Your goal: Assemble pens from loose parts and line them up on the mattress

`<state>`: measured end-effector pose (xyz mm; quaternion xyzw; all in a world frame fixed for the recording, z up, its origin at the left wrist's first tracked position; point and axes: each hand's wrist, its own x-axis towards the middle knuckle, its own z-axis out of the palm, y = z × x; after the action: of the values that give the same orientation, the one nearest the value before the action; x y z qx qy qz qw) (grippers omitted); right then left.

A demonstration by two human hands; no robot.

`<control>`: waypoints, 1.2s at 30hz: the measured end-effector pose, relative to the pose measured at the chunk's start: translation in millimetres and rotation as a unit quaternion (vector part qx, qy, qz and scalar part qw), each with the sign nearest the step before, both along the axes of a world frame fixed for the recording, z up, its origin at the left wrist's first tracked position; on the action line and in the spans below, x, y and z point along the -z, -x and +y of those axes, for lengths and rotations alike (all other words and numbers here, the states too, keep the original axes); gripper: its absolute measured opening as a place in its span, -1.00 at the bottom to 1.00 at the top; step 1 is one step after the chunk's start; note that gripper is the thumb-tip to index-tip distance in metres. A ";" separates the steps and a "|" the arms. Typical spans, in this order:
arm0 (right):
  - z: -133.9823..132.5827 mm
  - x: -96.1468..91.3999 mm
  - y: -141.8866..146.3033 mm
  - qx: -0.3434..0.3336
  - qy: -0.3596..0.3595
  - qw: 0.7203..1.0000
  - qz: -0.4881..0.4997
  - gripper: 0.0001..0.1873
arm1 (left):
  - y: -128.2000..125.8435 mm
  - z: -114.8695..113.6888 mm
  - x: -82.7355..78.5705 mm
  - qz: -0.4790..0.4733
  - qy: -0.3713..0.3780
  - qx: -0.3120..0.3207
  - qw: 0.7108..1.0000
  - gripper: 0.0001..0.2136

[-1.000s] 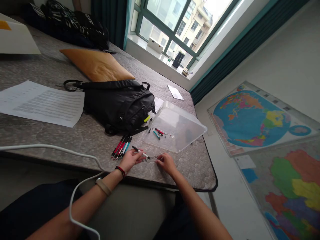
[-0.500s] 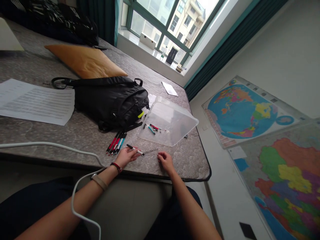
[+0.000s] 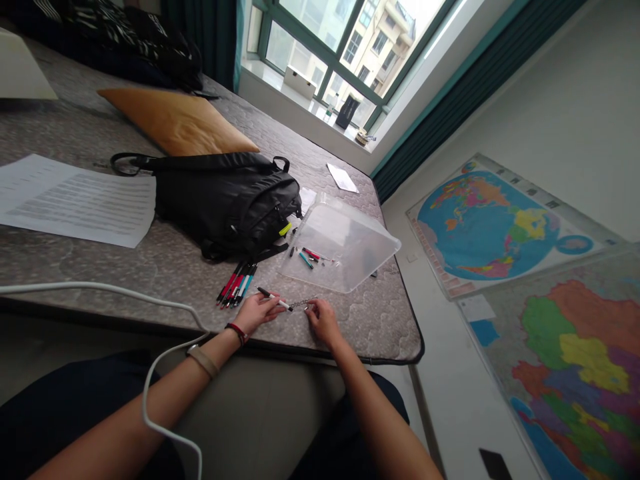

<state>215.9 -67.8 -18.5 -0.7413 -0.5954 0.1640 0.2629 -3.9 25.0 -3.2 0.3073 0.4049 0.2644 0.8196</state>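
Note:
A white pen with a black end (image 3: 274,298) lies slantwise in my left hand (image 3: 256,313), pinched between thumb and fingers. Its lower end points toward my right hand (image 3: 323,323), which is just to the right over the mattress. The right fingers are closed in a pinch; a tiny pale spot shows at their tips, too small to name. Black printed lettering (image 3: 300,303) on the mattress shows between the two hands. Beside my left hand lies a row of red, black, white and blue pens (image 3: 237,285).
An upturned clear plastic box (image 3: 345,233) stands ahead with several pens and small parts (image 3: 311,256) by it. A black backpack (image 3: 225,207), printed paper (image 3: 85,200) and an orange envelope-like item (image 3: 185,123) lie left. A white cable (image 3: 150,293) crosses near my left forearm.
My right hand has moved left, closer to the pen's lower end. My left hand keeps hold of the pen. The whole view has shifted slightly.

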 end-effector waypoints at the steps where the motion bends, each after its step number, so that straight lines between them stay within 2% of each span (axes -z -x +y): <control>1: 1.2 -0.8 1.5 -0.009 0.005 1.000 0.005 -0.81 | -0.1 -0.2 0.2 0.001 -0.001 0.000 1.000 -0.65; 6: 7.3 -5.4 9.7 -0.037 0.035 0.999 -0.008 -0.97 | -0.1 -1.0 -0.1 0.004 -0.004 -0.004 1.000 -0.67; 10: 5.6 -3.3 16.9 0.010 0.023 1.000 -0.011 -0.95 | 0.6 -0.5 1.5 0.002 0.001 -0.010 1.000 -0.64; 17: 1.4 2.8 20.5 0.113 0.000 0.993 0.044 -0.85 | -0.9 0.9 9.8 -0.002 0.006 -0.018 1.000 -0.63; 23: 1.7 4.9 24.3 0.116 0.006 0.992 0.041 -0.89 | 0.6 -0.4 8.7 -0.005 0.002 -0.023 1.000 -0.64; 31: 7.1 10.0 23.9 0.169 0.008 0.984 0.046 -0.82 | 3.7 -2.0 7.5 -0.003 0.003 -0.021 1.000 -0.61; 36: 4.4 10.5 27.9 0.175 -0.019 0.984 0.026 -0.85 | 6.6 -2.5 3.8 -0.005 0.002 -0.021 1.000 -0.60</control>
<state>188.0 -63.3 -29.1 -0.8243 -0.4527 0.1228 0.3170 -10.5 22.5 -6.9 0.2960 0.4074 0.2827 0.8164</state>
